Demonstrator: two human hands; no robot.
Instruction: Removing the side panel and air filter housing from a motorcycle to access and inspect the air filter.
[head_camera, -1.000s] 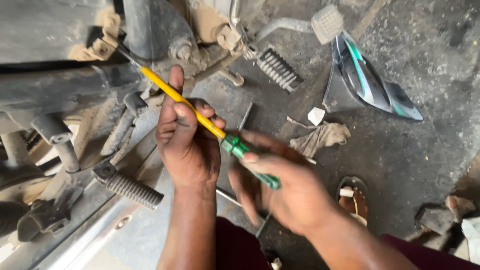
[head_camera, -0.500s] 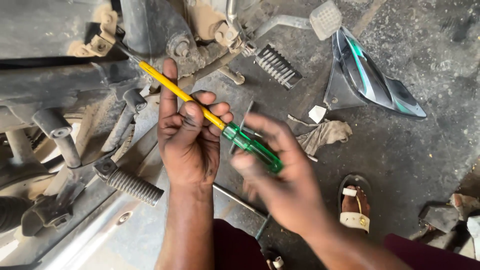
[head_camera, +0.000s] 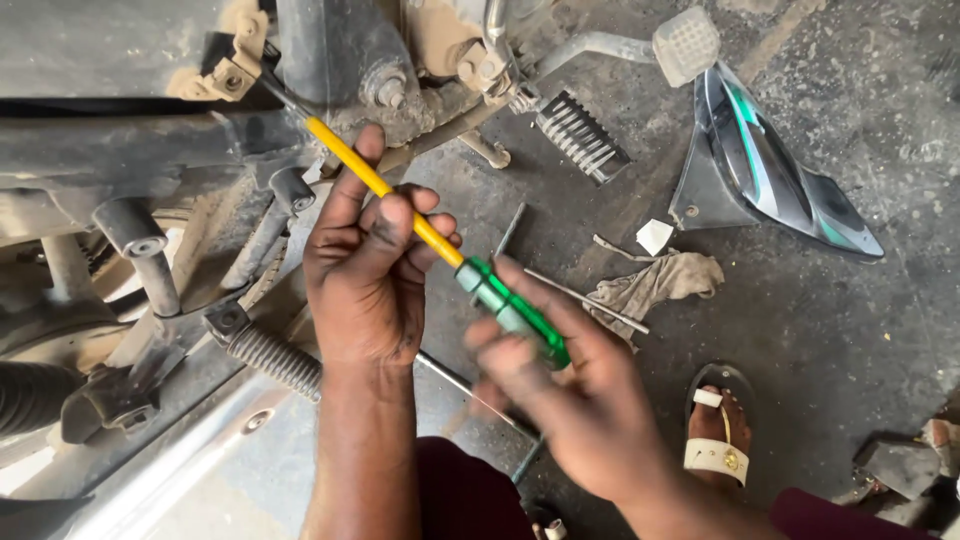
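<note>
A long screwdriver with a yellow shaft and a green handle runs diagonally up to the underside of a motorcycle. Its tip reaches a dusty bracket on the frame. My left hand wraps around the yellow shaft near its middle. My right hand is shut on the green handle, a little blurred.
A footpeg sticks out below my left hand, another footpeg and a brake pedal lie above. On the concrete floor lie a black and green body panel, a dirty rag, thin metal rods. A sandalled foot is at right.
My right hand has shifted on the green handle, its fingers moving around it as if turning it. The left hand has stayed on the shaft.
</note>
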